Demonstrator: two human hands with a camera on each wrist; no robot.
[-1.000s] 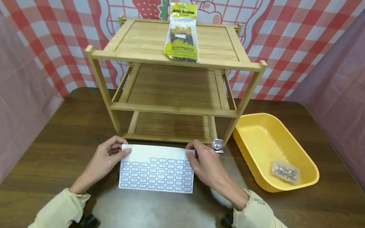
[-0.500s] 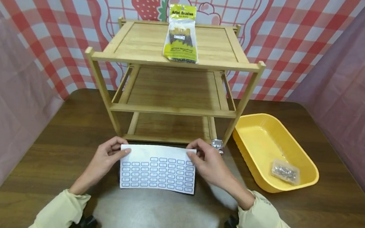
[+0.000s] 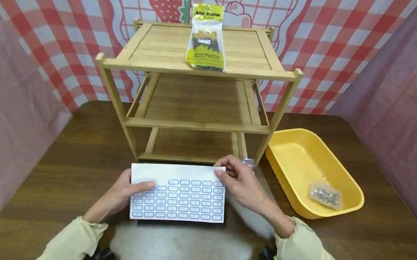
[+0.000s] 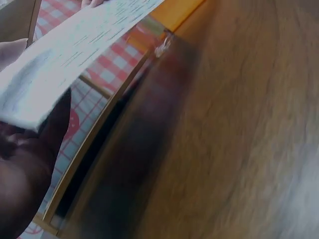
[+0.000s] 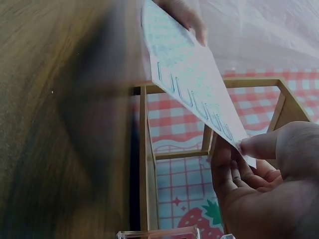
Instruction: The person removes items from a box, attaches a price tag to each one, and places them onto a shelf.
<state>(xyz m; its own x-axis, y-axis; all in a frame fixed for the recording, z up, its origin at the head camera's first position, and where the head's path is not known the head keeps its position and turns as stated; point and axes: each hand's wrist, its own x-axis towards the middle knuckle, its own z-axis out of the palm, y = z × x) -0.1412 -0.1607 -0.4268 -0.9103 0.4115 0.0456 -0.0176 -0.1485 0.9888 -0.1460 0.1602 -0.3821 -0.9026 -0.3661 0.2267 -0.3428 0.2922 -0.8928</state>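
Just above the dark wood-grained table (image 3: 49,181), a white sheet (image 3: 183,194) printed with rounded frames (image 3: 194,202) is pinched near its left edge by the left hand (image 3: 117,194) and at its upper right corner by the right hand (image 3: 244,188); it should be light, flexible and easily creased, best held softly by its plain margins. Beyond it, the pale wooden shelf (image 3: 200,100) bears a glossy yellow pouch (image 3: 207,42), while a smooth yellow tray (image 3: 294,155) holds a clear box (image 3: 337,201).
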